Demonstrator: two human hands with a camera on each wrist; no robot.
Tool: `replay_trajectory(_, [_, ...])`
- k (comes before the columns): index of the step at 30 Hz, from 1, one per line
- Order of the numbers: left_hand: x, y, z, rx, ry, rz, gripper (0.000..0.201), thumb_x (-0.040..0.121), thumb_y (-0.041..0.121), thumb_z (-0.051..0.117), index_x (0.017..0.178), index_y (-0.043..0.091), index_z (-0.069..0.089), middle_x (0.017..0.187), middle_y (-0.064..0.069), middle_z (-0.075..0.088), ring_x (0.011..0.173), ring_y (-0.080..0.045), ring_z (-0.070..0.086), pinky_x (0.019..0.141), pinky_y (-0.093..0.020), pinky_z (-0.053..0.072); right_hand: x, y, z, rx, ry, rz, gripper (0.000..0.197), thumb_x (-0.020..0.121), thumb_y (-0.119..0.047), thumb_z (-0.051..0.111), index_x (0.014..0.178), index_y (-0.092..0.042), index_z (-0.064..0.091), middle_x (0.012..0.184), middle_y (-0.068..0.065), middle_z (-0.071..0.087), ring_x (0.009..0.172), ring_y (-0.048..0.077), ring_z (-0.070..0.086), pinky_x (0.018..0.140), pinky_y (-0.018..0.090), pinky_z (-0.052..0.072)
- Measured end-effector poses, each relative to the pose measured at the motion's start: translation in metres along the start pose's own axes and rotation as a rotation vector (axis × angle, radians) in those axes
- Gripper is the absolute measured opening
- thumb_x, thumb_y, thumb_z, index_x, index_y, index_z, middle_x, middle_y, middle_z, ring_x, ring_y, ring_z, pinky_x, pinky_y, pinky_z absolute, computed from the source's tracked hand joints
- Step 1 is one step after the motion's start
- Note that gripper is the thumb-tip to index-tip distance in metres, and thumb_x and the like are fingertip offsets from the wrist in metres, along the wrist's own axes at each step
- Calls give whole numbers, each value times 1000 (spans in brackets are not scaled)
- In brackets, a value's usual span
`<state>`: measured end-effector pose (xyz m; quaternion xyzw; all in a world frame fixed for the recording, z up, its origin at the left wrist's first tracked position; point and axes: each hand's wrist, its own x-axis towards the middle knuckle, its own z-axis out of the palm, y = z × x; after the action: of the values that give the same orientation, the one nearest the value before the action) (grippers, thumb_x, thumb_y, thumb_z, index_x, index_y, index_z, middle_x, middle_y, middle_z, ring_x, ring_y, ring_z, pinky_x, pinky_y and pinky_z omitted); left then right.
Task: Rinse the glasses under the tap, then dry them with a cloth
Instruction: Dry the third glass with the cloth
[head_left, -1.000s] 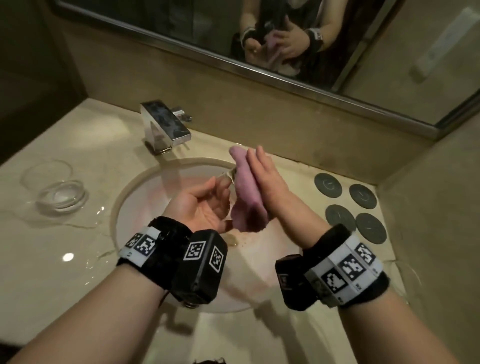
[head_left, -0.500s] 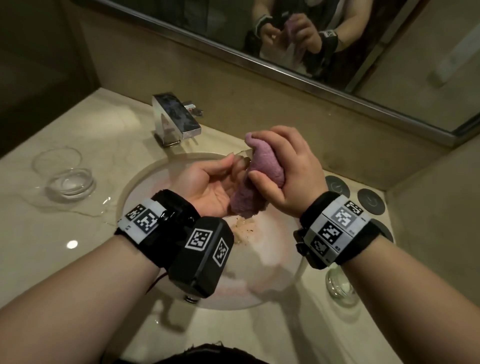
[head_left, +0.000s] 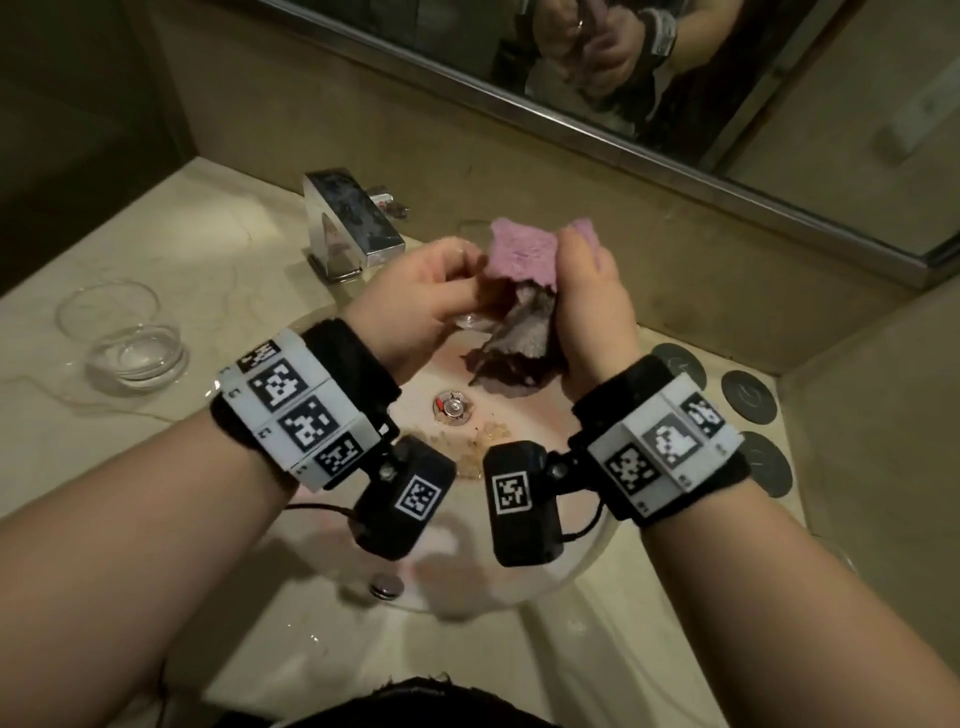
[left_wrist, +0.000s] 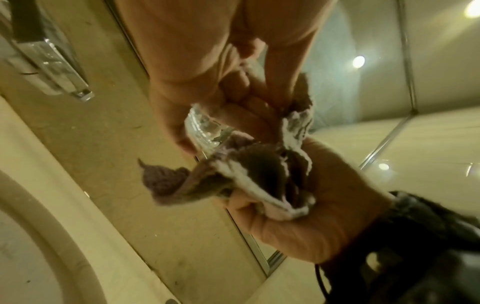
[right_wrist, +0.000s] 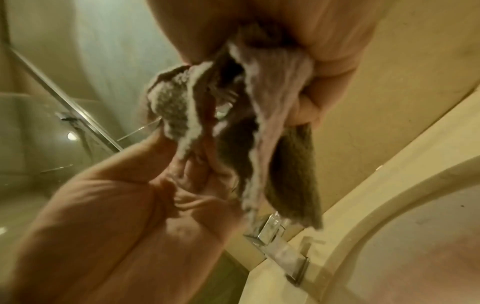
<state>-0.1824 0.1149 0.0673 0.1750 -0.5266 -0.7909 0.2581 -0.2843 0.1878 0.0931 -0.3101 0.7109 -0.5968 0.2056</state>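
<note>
Over the sink basin (head_left: 524, 415), my left hand (head_left: 415, 296) grips a small clear glass (head_left: 470, 319), mostly hidden by the cloth. My right hand (head_left: 587, 296) grips a pink cloth (head_left: 519, 254) and holds it against the glass, with its loose end hanging down. In the left wrist view, my fingers (left_wrist: 182, 115) curl round the ribbed glass (left_wrist: 202, 131) with the bunched cloth (left_wrist: 259, 170) beside it. In the right wrist view, the cloth (right_wrist: 233, 123) is bunched in my right hand. A second glass (head_left: 124, 332) stands on the counter at the left.
A chrome tap (head_left: 353, 223) stands behind the basin, just left of my hands. Several dark round coasters (head_left: 748, 395) lie on the counter at the right. A mirror (head_left: 675, 78) runs along the back wall. Water spots and crumbs lie near the drain (head_left: 452, 408).
My right hand went from lying flat on the cloth to gripping it, then turned, so the cloth now drapes over the glass. My left hand kept hold of the glass.
</note>
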Motion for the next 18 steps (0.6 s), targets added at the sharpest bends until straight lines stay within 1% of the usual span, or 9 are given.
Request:
replay_trajectory(2, [1,4,0,41,-39,31,17,71,1,64,82,4,51,80,-7,59,63,-6,61,61,-16,50,0,-4,-3,11,14,-13,53,89,-31,41,105,19,44,97,32,55,87,36,55,84,46,46])
replay_trajectory(4, [3,8,-3,16,-73,-3,19,73,2,63,90,-1,53,82,-8,59,63,-6,62,58,-15,51,2,-3,-5,-73,49,-80,49,93,-32,41,110,14,49,105,32,52,84,32,53,84,47,48])
replay_trajectory(6, [7,11,-13,-63,-138,-150,37,78,16,59,109,-3,53,94,-11,59,82,-15,62,79,-28,56,4,-1,-9,-212,63,-228,43,88,-39,41,111,-5,53,107,16,55,90,15,56,84,32,50])
replay_trajectory(7, [9,12,-20,-117,-164,-234,40,81,27,57,111,2,55,99,-10,61,93,-20,60,92,-38,51,3,1,-12,-289,52,-344,36,87,-38,42,109,-12,53,109,9,55,93,7,54,83,22,46])
replay_trajectory(9, [11,16,-27,-275,-166,-351,37,85,42,50,100,11,64,95,-4,66,95,-20,61,100,-45,42,0,7,-19,-438,-9,-575,27,86,-37,45,108,-21,50,111,9,55,98,11,55,81,20,43])
replay_trajectory(11, [12,19,-24,-365,-144,-411,39,88,44,44,83,16,70,73,2,68,75,-12,65,85,-34,52,-1,14,-24,-564,-91,-785,30,83,-37,49,109,-23,45,110,15,55,100,26,57,79,27,44])
replay_trajectory(13, [13,18,-17,-335,-132,-366,38,91,41,42,78,19,69,59,7,63,60,-6,63,68,-25,54,1,19,-27,-608,-118,-931,33,83,-35,51,111,-20,45,108,21,55,98,33,56,78,31,46])
replay_trajectory(16, [9,22,-7,-242,-134,-260,35,84,38,48,68,17,71,64,8,65,65,-4,61,72,-22,50,-2,22,-24,-501,-20,-917,30,84,-33,51,110,-19,46,107,21,52,101,31,54,83,41,49])
replay_trajectory(18, [7,24,-1,-173,-106,-155,30,82,35,50,74,10,65,71,0,64,68,-10,60,70,-23,50,-10,18,-16,-336,21,-776,24,86,-33,47,107,-23,45,111,19,51,104,29,54,87,44,48])
